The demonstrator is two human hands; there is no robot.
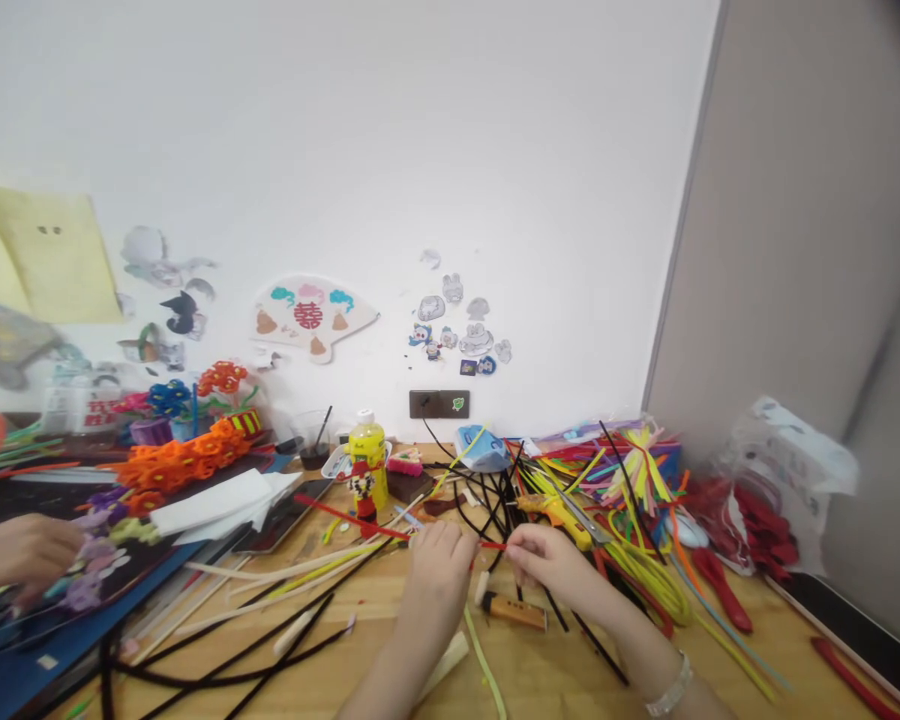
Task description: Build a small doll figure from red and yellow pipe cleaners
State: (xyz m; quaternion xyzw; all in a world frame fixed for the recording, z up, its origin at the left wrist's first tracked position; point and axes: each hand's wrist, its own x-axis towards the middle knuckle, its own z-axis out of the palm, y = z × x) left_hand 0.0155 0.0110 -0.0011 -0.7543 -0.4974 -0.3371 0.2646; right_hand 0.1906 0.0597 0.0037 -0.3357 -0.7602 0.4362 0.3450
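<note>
Left hand (444, 550) gripping red fuzzy stem (336, 515), right hand (534, 552) pinching it too, probably for tension. Yellow bottle (367, 440) near surface's (375, 622) back edge, likely outta way.

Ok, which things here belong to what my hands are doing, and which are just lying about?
In use:
- red stem, pinched by left hand and right hand

Apparently just lying about:
- yellow bottle
- orange flowers
- white paper
- black stems

Red 囍 character (308, 316) on white fan-shaped plaque (358, 317), red lettering (103, 410) on package (61, 412) unreadable
</note>
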